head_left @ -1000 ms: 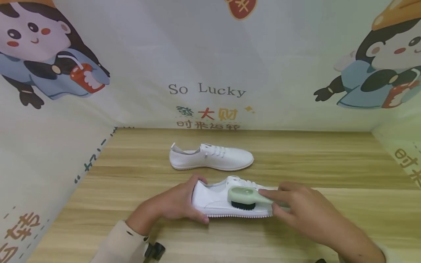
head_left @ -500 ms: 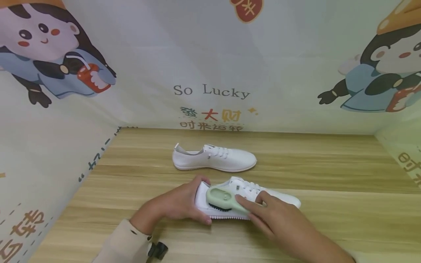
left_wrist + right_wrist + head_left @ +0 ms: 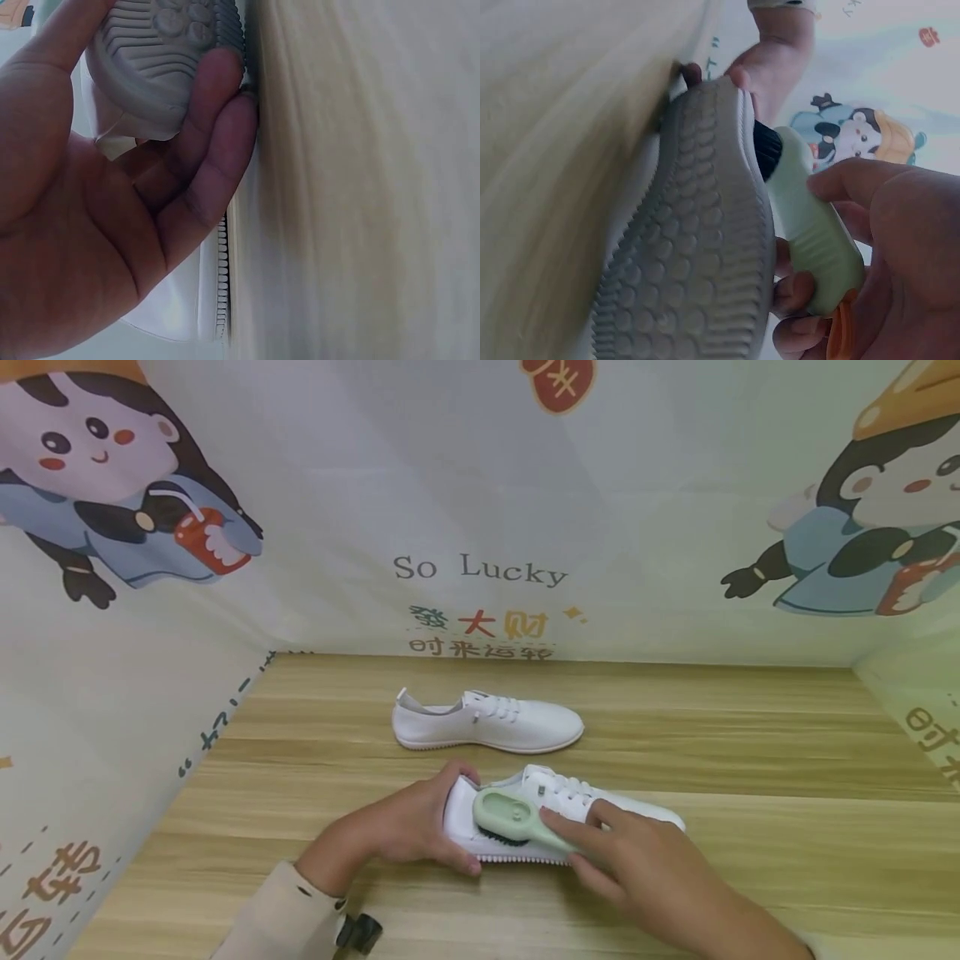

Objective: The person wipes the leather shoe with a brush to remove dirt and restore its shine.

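Observation:
My left hand [image 3: 420,822] grips the heel of a white lace-up shoe [image 3: 630,810], its thumb near the sole edge. The shoe is tipped on its side, toe to the right, and the right wrist view shows its studded grey sole [image 3: 682,247]. In my right hand [image 3: 645,860] is a pale green shoe brush [image 3: 498,810], held by the handle. Its black bristles [image 3: 766,150] press against the shoe's side close to the heel. An orange loop [image 3: 841,326] hangs from the handle end. The left wrist view shows fingers [image 3: 225,142] curled round the heel.
A second white shoe [image 3: 487,722] stands upright farther back on the wood-grain table [image 3: 750,727], toe to the right. A printed white backdrop [image 3: 645,527] encloses the table at the back and sides. A black clip-like piece [image 3: 360,933] sits by the left sleeve.
The brush in my right hand has moved left along the shoe, from its middle to near the heel, uncovering the toe. My left hand keeps hold of the heel.

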`<action>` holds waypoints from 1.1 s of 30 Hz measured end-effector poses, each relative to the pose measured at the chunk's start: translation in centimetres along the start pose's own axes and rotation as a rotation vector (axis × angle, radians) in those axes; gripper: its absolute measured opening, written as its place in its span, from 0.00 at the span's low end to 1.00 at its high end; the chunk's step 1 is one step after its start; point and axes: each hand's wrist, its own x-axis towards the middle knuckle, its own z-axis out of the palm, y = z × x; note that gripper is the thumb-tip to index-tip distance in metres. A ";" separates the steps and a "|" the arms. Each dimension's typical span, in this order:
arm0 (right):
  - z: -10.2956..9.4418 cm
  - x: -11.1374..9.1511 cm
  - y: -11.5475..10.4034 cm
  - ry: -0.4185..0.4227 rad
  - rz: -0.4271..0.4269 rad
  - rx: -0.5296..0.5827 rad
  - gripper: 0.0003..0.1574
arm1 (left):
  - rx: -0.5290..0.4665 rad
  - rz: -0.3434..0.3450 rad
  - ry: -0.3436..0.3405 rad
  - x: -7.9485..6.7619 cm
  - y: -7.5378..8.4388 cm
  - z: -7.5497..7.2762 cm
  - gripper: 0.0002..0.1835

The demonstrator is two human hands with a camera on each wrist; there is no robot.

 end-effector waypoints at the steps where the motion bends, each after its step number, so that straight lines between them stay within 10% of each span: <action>1: -0.1 0.0 0.1 -0.002 0.007 -0.002 0.29 | 0.000 0.000 0.000 0.0 0.0 0.0 0.52; 20: -3.1 -0.6 2.5 -0.104 0.169 0.055 0.24 | 0.017 -0.003 0.011 0.1 -0.1 0.0 0.50; 33: -1.2 -0.2 1.3 -0.134 0.055 0.032 0.26 | 0.015 0.001 0.002 0.1 0.0 -0.1 0.51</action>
